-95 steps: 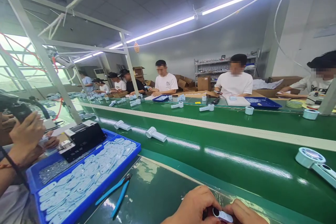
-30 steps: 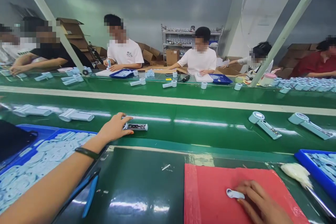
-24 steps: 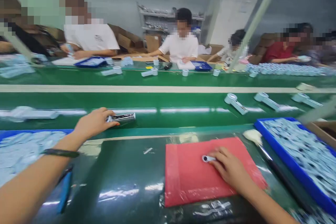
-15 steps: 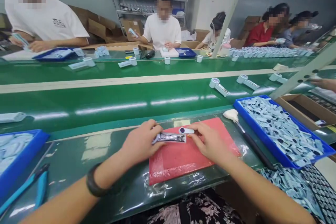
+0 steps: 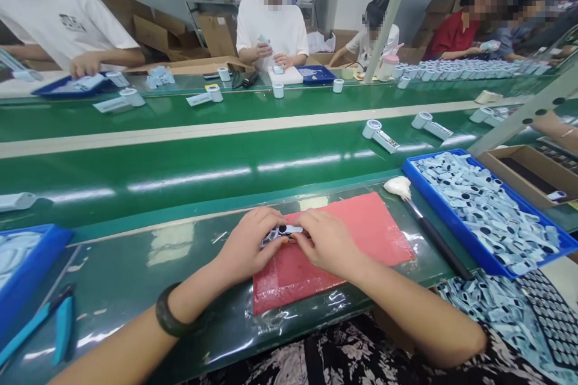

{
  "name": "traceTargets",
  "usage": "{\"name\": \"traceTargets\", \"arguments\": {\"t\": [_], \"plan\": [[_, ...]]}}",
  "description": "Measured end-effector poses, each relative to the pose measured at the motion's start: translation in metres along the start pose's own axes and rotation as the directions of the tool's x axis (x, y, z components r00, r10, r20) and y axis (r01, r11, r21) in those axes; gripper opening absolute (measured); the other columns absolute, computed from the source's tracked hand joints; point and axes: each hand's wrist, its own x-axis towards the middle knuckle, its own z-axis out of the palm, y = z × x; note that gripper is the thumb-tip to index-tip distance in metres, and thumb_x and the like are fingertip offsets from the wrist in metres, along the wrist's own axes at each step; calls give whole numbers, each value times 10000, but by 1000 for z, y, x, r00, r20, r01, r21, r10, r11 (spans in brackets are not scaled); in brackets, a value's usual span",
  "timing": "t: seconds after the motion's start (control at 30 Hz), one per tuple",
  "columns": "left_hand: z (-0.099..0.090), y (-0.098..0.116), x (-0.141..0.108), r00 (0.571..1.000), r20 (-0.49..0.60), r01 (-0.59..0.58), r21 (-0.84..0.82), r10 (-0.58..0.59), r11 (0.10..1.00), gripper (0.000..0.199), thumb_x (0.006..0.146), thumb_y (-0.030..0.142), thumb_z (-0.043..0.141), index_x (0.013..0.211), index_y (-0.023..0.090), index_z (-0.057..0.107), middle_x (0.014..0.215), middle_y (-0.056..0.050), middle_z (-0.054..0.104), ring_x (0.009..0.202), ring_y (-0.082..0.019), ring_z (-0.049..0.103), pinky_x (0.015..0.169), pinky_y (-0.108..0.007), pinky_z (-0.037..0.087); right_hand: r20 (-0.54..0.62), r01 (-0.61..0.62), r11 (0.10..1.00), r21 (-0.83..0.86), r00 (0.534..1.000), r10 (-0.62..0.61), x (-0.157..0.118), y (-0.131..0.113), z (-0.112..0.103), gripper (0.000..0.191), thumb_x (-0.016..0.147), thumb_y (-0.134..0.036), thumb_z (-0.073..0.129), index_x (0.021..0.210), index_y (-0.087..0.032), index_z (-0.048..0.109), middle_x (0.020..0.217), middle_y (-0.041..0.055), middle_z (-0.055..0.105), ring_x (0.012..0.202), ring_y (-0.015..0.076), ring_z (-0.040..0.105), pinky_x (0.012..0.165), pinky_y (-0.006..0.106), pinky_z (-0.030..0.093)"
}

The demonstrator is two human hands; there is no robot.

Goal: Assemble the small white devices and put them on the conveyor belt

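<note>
Over a red mat, my left hand is closed around a pale plastic housing, mostly covered by the fingers. My right hand pinches a small light-blue cover piece with a black oval and holds it against the housing's open side. Both hands meet here, with fingertips nearly touching. Whether the piece is seated in the housing is hidden by the fingers.
Blue trays of light-blue parts stand at right and left. A white-tipped tool with a black handle and blue-handled pliers lie nearby. Beyond runs a green conveyor carrying small devices; co-workers sit across it.
My right hand has moved left, bringing the cover piece onto the housing. The housing's silvery open side, visible before, is now mostly covered. The head view has tilted slightly down.
</note>
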Motion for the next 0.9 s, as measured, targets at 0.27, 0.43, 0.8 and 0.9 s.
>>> {"name": "traceTargets", "arguments": {"t": [0.27,0.43,0.8,0.9], "plan": [[4,9,3,997,-47,58,58,-55,997,120,976,240,541,1034,195,636,1055,-15,616,998,-154,549,859,-357,494,-33,4,995,96,999,0,-6,3,-5,212,977,-341,552,1044,-169,658,1030,48,608,955,199,558,812,385,456],[5,11,1,998,-48,34,102,-29,994,119,981,219,539,1015,190,649,1036,-30,617,977,-158,560,835,-360,529,-47,-69,899,432,994,99,-5,13,11,95,976,-278,577,965,-216,649,1040,-34,660,1007,125,598,919,344,466],[13,43,-17,1000,-7,-6,316,9,949,179,949,191,534,1128,176,541,1091,-43,652,1049,-238,587,1003,-555,434,298,-91,984,153,954,42,-13,8,-9,385,972,-301,587,1351,-253,632,1183,28,614,1143,204,531,1047,438,406],[17,44,-17,1000,-21,8,344,0,939,152,935,149,511,1084,174,529,1068,-28,651,1010,-225,592,1024,-550,404,231,-61,985,162,973,23,-15,7,-2,370,978,-303,575,1336,-239,641,1151,33,616,1114,208,532,1013,436,415]]}}
